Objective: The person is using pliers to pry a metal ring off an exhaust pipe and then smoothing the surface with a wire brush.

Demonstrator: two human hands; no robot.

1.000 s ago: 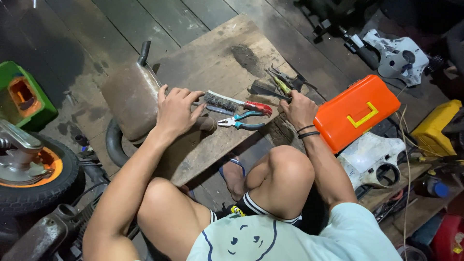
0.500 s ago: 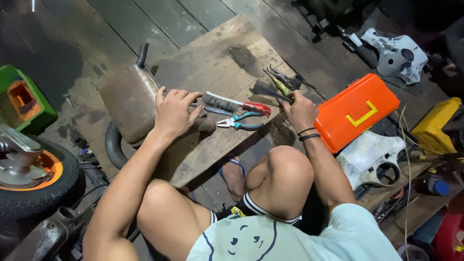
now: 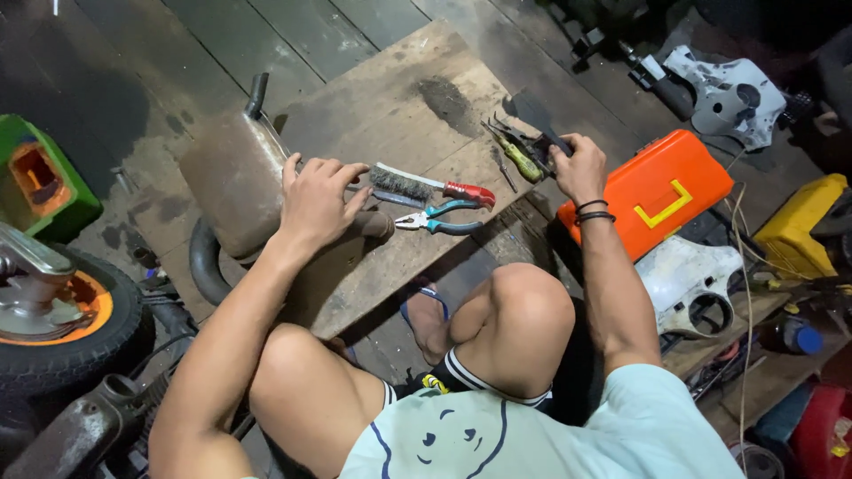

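**Both hands down on the plank worktop**

I see my left hand (image 3: 318, 200) lying flat on the wooden worktop (image 3: 417, 98), fingers (image 3: 342, 170) spread and loosely open, gripping nothing. It rests against the rusty muffler (image 3: 232, 182) at the plank's left edge, with the fingertips just short of the wire brush (image 3: 417, 184). The brush has a red handle, and blue-handled pliers (image 3: 441, 218) lie just beside it, nearer my knees.

My right hand (image 3: 577, 167) is at the plank's right end, fingers curled down onto a dark tool (image 3: 543, 133) in a small heap that includes a yellow-green screwdriver (image 3: 517, 158). I cannot tell whether they have closed on it.

The orange toolbox (image 3: 661, 191) sits shut just right of that hand, yellow latch on top, so its contents are hidden. A green case (image 3: 40, 182) stands open at far left, showing an orange inside; what it holds I cannot make out. A tyre (image 3: 67, 341) lies below it.
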